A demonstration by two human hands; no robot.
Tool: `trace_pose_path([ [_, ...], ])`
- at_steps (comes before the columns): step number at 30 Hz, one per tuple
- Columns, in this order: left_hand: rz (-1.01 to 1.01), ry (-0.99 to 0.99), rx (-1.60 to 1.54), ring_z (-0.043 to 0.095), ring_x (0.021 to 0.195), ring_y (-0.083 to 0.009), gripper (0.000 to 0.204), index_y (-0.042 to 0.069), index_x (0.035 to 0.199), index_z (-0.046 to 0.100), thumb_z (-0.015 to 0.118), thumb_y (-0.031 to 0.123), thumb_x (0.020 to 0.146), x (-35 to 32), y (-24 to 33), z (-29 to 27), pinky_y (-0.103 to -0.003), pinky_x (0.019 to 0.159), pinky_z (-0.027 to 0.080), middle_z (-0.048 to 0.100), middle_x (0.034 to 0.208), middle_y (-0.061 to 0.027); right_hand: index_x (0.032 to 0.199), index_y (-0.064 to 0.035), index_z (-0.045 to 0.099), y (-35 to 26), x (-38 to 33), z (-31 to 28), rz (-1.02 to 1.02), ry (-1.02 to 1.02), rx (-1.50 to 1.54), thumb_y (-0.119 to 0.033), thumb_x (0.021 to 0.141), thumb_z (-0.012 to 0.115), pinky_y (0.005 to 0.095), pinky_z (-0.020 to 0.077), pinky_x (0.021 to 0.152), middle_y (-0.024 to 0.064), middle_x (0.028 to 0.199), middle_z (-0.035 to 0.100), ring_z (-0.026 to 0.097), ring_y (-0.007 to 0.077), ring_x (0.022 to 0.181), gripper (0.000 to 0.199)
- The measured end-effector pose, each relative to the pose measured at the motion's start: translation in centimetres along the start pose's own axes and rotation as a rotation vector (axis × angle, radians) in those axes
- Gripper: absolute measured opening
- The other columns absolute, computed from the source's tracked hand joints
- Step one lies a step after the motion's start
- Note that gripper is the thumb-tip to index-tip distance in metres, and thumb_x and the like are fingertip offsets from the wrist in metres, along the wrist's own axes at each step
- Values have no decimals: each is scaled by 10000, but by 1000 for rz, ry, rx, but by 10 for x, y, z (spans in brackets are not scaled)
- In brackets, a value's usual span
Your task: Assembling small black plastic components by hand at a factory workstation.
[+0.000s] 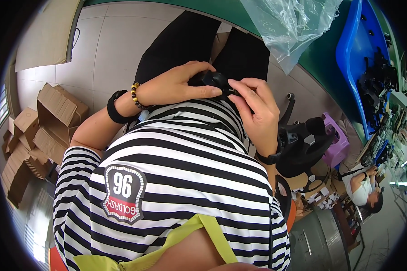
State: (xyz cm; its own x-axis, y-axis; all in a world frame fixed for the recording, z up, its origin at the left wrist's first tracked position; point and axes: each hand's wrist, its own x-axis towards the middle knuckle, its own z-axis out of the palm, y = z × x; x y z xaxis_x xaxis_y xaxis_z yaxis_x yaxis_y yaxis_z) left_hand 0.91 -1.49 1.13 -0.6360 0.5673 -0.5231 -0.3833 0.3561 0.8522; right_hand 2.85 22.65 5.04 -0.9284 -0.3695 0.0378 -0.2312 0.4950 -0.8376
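Both my hands meet over my lap, above my black-and-white striped shirt. My left hand (176,86) wraps over a small black object (211,78), thumb stretched along its lower side. My right hand (253,110) pinches the same black object from the right with its fingertips. Most of the object is hidden by my fingers, so its shape is unclear. A beaded bracelet and a black band sit on my left wrist, a black band on my right wrist.
A green table edge (321,58) with a clear plastic bag (294,22) lies ahead. Blue tray (357,54) with black parts at right. Black office chair (303,144), purple stool (336,142), open cardboard boxes (49,122) at left. Another person (364,187) sits at far right.
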Motion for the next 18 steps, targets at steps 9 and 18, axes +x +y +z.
trace_pose_path([
  [9,54,23,79,580,1101,-227,586,14,1356,566,713,428,968,3,0,1,-319,948,475,580,1240,-144,1007,-14,701,14,7,5,-126,-27,-74,42,798,795,328,543,727,93,1030,690,672,241,881,236],
  [18,126,22,157,579,1176,-247,518,31,1354,567,718,340,966,6,0,-5,-335,1012,456,596,1246,-144,966,-54,695,20,13,-3,-212,-30,13,-81,830,795,389,523,828,99,992,693,663,303,912,171],
])
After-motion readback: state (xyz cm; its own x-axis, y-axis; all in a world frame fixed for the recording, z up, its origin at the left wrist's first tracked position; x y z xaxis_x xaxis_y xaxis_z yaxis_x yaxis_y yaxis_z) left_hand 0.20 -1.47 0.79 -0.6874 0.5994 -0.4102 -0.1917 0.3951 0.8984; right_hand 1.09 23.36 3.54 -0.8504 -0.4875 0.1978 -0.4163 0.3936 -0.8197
